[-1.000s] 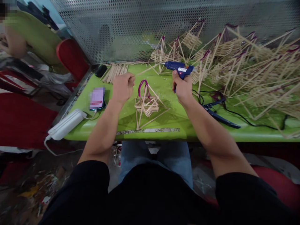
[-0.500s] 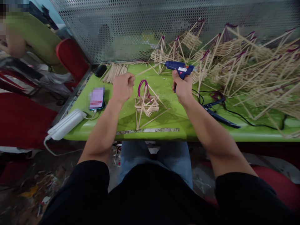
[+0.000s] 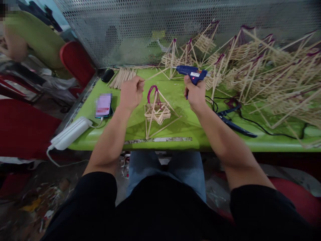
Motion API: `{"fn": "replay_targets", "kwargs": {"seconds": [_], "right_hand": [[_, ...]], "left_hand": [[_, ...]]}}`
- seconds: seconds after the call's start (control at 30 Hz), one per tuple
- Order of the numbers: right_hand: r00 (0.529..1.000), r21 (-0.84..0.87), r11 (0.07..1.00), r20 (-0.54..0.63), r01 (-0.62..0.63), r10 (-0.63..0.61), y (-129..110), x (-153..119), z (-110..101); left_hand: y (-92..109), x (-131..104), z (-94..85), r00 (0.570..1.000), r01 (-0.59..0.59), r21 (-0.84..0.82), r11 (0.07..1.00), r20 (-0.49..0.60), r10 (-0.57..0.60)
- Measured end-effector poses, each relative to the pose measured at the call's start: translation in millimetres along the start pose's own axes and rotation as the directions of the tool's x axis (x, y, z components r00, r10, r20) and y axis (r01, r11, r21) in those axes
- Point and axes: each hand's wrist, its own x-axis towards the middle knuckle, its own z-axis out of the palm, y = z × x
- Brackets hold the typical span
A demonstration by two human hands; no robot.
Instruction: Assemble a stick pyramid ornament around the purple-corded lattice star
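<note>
Pinched in my left hand is one end of a thin wooden stick, which slants up to the right. Its far end meets the nozzle of a blue glue gun. My right hand is wrapped round the gun's handle, and a small red light glows on the gun. Between my forearms stands a small stick frame with a purple cord loop on top. A bundle of loose sticks lies just behind my left hand.
Many stick frames are piled on the green table at the right. Dark pliers and a black cable lie beside my right forearm. At left are a phone, a white power strip and a black mouse-like object. Someone sits far left.
</note>
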Motion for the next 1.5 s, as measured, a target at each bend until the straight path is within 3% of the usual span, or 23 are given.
{"fn": "replay_targets", "kwargs": {"seconds": [0.8,1.1,1.5], "right_hand": [[0.999,0.031,0.999,-0.045,0.011,-0.01,-2.2,-1.5,0.8],[1.0,-0.032,0.999,-0.007,0.018,-0.019,4.5,2.0,0.0],[0.999,0.035,0.999,-0.052,0.0,0.001,-3.4,-1.9,0.9]], "left_hand": [[2.1,-0.5,0.0,1.0,-0.017,0.028,0.999,-0.011,0.018],[2.7,-0.3,-0.6,1.0,-0.013,0.034,0.999,-0.013,0.013],[3.4,-0.9,-1.1,1.0,-0.011,0.039,0.999,-0.003,0.011]]}}
